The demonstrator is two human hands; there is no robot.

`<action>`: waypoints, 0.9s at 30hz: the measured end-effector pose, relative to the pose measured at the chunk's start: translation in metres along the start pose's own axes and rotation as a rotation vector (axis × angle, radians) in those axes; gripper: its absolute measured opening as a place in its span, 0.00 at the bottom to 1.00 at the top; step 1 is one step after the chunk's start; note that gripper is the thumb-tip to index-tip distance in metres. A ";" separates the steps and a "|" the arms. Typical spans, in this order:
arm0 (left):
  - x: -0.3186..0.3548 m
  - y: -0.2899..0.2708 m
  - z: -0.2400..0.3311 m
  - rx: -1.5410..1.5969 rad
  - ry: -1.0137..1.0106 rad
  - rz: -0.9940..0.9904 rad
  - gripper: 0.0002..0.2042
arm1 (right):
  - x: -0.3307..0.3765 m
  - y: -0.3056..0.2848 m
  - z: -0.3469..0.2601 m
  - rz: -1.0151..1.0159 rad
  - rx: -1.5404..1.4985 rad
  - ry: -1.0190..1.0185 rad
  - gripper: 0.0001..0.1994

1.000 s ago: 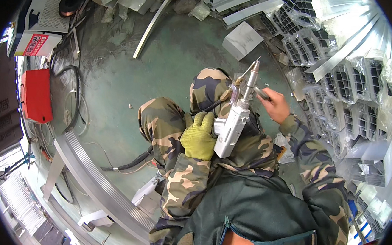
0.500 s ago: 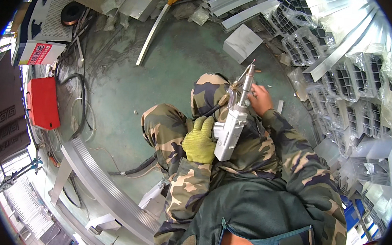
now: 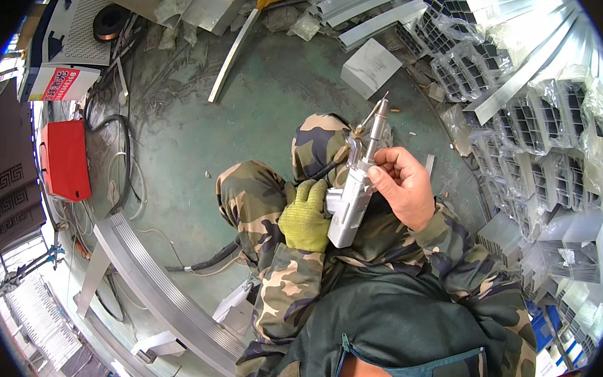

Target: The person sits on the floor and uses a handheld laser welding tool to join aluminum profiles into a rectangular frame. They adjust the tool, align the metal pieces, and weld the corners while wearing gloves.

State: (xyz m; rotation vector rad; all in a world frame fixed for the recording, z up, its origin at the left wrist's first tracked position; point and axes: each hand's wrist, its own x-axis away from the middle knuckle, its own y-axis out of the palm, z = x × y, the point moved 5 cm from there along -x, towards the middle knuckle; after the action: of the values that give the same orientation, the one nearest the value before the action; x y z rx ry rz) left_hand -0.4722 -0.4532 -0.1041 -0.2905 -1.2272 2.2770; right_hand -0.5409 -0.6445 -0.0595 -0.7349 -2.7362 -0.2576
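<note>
A silver handheld welding gun (image 3: 348,211) with a long narrow nozzle lies over my lap, its tip toward the far side. My left hand (image 3: 305,218), in a yellow-green knit glove, is closed on its grip. The bare right hand (image 3: 407,190) is at the base of the nozzle tube, thumb and fingertips bent against the gun's right side. What exactly the fingertips pinch there is partly hidden. Beside the nozzle runs a thin wire guide (image 3: 355,144) with a brass-coloured fitting. My knees, in camouflage trousers (image 3: 315,143), are bent beneath the gun.
Wrapped stacks of metal profiles (image 3: 526,128) line the right side. A white block (image 3: 371,68) lies ahead, and a broom (image 3: 235,56) farther left. At left stand a red box (image 3: 67,159) and black hose (image 3: 128,153). Ridged aluminium profiles (image 3: 160,280) lie at lower left.
My right hand has come back from beyond the nozzle toward me and now touches the gun near the nozzle's base. The left hand and gun have barely moved.
</note>
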 end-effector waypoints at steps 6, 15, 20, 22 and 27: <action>0.002 0.000 -0.004 -0.013 0.013 0.018 0.22 | -0.006 0.010 0.006 0.045 -0.012 0.065 0.16; 0.002 -0.001 -0.002 -0.013 -0.008 -0.005 0.23 | -0.009 0.012 0.002 0.034 -0.056 0.173 0.17; 0.003 0.001 -0.003 -0.027 0.013 -0.016 0.23 | -0.008 0.012 -0.001 0.016 -0.120 0.177 0.15; 0.003 -0.001 -0.003 -0.005 0.015 0.003 0.23 | -0.009 0.012 0.001 0.004 -0.119 0.168 0.14; 0.003 -0.003 -0.002 0.001 0.032 0.017 0.23 | -0.009 0.013 -0.003 -0.007 -0.061 0.137 0.12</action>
State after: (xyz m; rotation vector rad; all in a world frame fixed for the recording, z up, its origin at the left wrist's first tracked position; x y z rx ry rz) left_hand -0.4724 -0.4488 -0.1026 -0.3364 -1.2124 2.2782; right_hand -0.5258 -0.6382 -0.0586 -0.6966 -2.6122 -0.3794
